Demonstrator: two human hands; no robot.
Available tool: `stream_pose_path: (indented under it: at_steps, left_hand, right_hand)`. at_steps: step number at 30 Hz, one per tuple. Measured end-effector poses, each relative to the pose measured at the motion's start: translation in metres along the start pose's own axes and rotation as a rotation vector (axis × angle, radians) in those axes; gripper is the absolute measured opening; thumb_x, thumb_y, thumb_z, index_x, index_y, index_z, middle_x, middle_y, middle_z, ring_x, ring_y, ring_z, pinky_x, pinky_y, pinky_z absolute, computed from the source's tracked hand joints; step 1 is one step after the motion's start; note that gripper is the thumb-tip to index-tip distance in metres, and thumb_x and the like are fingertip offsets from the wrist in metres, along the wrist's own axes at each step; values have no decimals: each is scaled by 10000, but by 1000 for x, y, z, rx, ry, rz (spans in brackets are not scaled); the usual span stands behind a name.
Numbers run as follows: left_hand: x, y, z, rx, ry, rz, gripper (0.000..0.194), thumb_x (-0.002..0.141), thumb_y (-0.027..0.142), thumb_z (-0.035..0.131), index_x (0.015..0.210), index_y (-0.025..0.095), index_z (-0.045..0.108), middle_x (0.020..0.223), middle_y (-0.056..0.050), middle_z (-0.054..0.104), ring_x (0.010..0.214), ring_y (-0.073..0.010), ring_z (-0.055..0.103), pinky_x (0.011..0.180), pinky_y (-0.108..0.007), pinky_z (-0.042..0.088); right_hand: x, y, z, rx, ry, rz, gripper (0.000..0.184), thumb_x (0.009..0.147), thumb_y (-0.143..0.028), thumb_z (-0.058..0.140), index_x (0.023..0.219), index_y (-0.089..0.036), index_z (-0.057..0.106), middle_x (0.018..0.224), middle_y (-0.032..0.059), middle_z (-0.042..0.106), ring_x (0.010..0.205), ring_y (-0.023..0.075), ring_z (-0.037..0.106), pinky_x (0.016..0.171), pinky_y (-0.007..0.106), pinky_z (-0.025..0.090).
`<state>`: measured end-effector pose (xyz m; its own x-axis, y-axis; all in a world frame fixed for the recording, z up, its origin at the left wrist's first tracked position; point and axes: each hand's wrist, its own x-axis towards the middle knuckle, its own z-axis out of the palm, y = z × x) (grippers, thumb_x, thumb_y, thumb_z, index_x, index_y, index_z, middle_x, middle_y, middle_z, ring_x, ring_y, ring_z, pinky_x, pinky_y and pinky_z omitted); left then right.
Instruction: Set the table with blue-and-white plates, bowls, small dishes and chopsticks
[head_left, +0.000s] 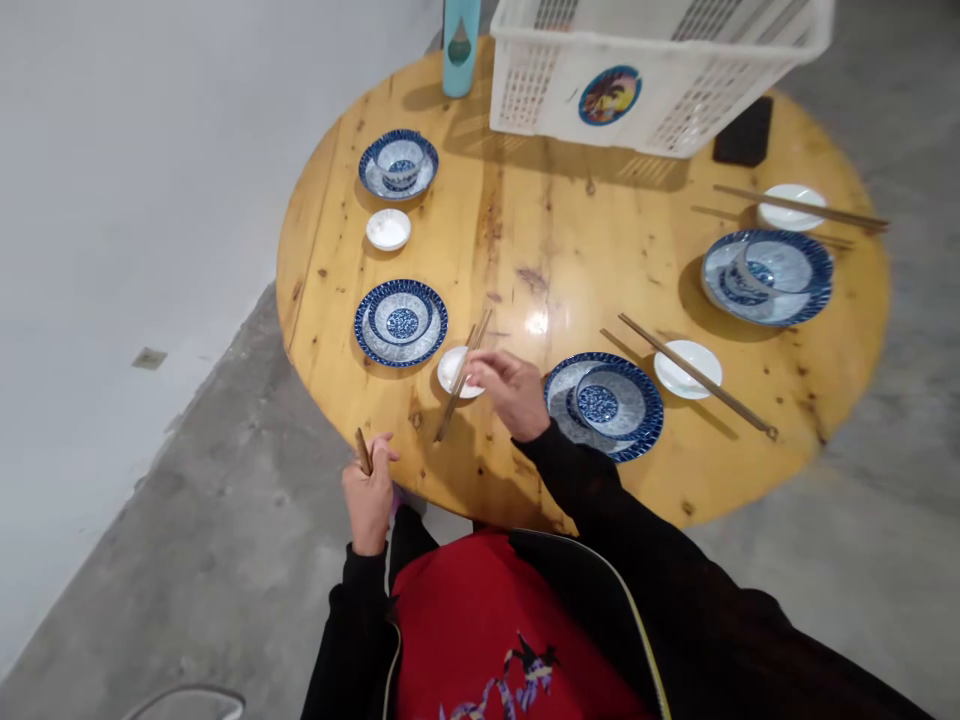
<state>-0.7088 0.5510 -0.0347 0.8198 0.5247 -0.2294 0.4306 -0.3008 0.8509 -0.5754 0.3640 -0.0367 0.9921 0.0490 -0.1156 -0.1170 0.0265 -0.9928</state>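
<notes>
My left hand (367, 495) is clasping chopsticks (364, 452) to the left of the small white dish (449, 369). A chopstick pair (448, 415) is lying across that dish — presumably for easy lifting — while my right hand (511, 393) is overlapping the dish's right edge; whether it is pinching, I cannot tell.

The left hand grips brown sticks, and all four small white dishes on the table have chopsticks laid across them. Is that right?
Not all four: only three dishes have chopsticks across them. The head view shows the fourth dish, between the two leftmost plates, without any. The left hand does grip brown sticks.
</notes>
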Motion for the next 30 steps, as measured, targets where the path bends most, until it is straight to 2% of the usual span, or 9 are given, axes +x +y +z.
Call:
stream_pose_path:
  at_steps: [3, 6, 9, 13, 17, 19, 22, 26, 30]
  left_hand:
    - [2, 2, -11, -30, -78, 46, 363, 909, 424, 516, 655, 203, 653, 1042, -110, 773, 1026, -244, 707, 903, -300, 513]
    - [6, -5, -34, -36, -203, 70, 339, 886, 436, 537, 680, 199, 665, 833, -65, 749, 846, -210, 705, 795, -278, 514]
    - [13, -22, -71, -36, -260, 109, 318, 882, 432, 541, 704, 198, 662, 733, -30, 706, 736, -182, 667, 742, -269, 502]
    - [28, -59, -127, -5, -165, 109, 306, 878, 409, 536, 691, 205, 664, 918, -59, 750, 795, -185, 675, 761, -276, 509]
    - [41, -95, -162, 23, -152, 49, 294, 886, 408, 513, 776, 214, 706, 884, -55, 745, 777, -187, 667, 707, -276, 510]
    - [44, -106, -167, 22, -180, 26, 293, 883, 407, 513, 792, 213, 713, 858, -50, 742, 731, -178, 653, 675, -273, 502]
    - [45, -110, -162, 14, -239, 9, 302, 873, 399, 516, 718, 210, 693, 929, -56, 758, 656, -153, 618, 613, -263, 475]
    - [46, -101, -152, 27, -336, -7, 339, 864, 400, 525, 621, 197, 645, 1114, -69, 757, 596, -120, 565, 568, -262, 436]
    - [53, -95, -148, 57, -357, -11, 357, 865, 420, 522, 617, 191, 641, 1135, -72, 755, 579, -108, 538, 556, -256, 411]
  right_hand:
    - [-41, -11, 38, -93, -199, -130, 166, 844, -349, 624, 917, -220, 697, 809, 20, 686, 700, 158, 629, 700, 306, 532]
    - [-75, -16, 80, -155, -305, -273, 181, 854, -336, 636, 964, -210, 705, 845, 30, 679, 708, 152, 632, 695, 292, 521]
    - [-104, -9, 120, -131, -292, -248, 212, 880, -366, 621, 983, -199, 703, 861, 36, 692, 726, 149, 650, 687, 274, 522]
    - [-139, 18, 152, -155, -199, -99, 234, 888, -409, 605, 934, -204, 706, 767, 11, 696, 679, 146, 644, 662, 267, 514]
    - [-163, 51, 147, -305, 44, -4, 233, 868, -413, 588, 891, -210, 700, 778, 34, 711, 686, 173, 661, 670, 294, 535]
    - [-168, 67, 134, -438, 201, 32, 238, 851, -422, 597, 904, -212, 694, 806, 54, 717, 711, 192, 669, 707, 321, 548]
    - [-163, 89, 111, -626, 372, 98, 308, 809, -444, 621, 972, -188, 678, 899, 96, 722, 743, 212, 666, 755, 366, 555]
    - [-140, 107, 92, -716, 449, 158, 432, 781, -493, 647, 1047, -153, 643, 979, 132, 719, 781, 231, 664, 794, 402, 553]
    - [-119, 114, 87, -673, 461, 189, 465, 776, -540, 664, 1061, -174, 635, 950, 107, 728, 741, 222, 660, 779, 400, 556]
